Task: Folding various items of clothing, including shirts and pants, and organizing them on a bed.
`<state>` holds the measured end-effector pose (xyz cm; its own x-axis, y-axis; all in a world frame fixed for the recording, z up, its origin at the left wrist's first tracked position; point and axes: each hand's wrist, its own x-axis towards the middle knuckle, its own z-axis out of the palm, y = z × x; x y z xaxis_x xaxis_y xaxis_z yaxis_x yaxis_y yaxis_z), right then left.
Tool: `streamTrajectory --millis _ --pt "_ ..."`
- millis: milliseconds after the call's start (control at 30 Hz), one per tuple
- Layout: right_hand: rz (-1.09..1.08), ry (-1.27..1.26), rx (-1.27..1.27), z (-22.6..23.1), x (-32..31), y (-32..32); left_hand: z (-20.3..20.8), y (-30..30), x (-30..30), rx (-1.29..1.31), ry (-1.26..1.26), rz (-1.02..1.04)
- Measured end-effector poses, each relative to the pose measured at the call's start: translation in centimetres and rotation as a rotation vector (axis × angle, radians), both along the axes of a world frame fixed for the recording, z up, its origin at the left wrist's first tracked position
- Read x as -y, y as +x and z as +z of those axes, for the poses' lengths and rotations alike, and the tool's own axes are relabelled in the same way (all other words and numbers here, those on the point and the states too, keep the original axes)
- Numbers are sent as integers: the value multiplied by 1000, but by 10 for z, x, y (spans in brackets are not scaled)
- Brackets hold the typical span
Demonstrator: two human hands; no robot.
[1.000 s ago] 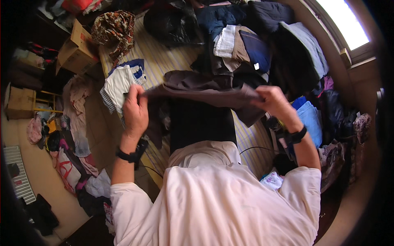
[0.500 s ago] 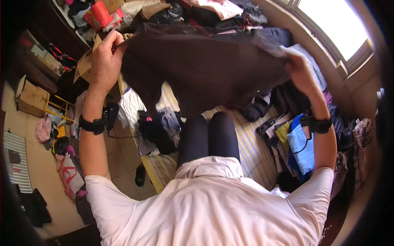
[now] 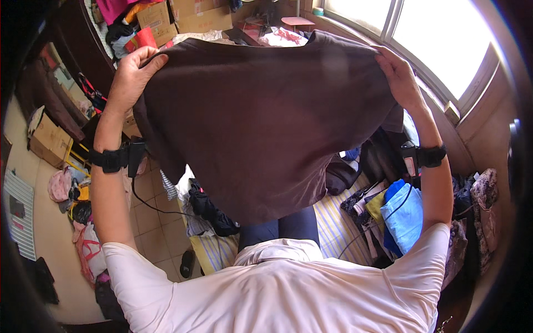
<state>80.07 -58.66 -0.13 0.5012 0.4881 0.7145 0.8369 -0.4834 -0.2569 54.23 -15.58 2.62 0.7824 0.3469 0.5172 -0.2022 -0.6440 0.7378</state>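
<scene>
A dark brown T-shirt (image 3: pixel 255 122) hangs spread out in front of me, neckline up, its lower edge just over my knees. My left hand (image 3: pixel 133 77) pinches it at the left shoulder, thumb on the near side. At the opposite shoulder my right hand (image 3: pixel 400 77) grips the cloth, with part of the fingers tucked behind it. The shirt hides much of the bed and the clothes behind it. Each wrist wears a black strap with a small device, and thin cables run from them.
I sit on a striped bed sheet (image 3: pixel 344 222). Folded blue cloth (image 3: pixel 404 213) lies to the right beside other garments. Dark clothes (image 3: pixel 211 211) lie to the left. Cardboard boxes (image 3: pixel 200 19) stand at the back, a window (image 3: pixel 438 44) at far right. A dark shoe (image 3: pixel 187 263) rests on the tiles.
The shirt, earlier slanted and blurred by motion, now hangs flat and fuller, reaching lower over my legs. Both hands still grip it, and the view has tilted up somewhat.
</scene>
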Motion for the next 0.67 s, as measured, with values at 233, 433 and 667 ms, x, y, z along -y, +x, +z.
streamTrajectory --millis 233,433,667 --pt "343 -149 -154 6 -6 -33 -10 -15 -27 -119 -13 -31" --pt "208 -111 -198 -5 -7 -15 -13 -13 -17 32 -77 -38" --pt "759 333 -951 -18 10 40 -11 -12 -3 161 231 101"
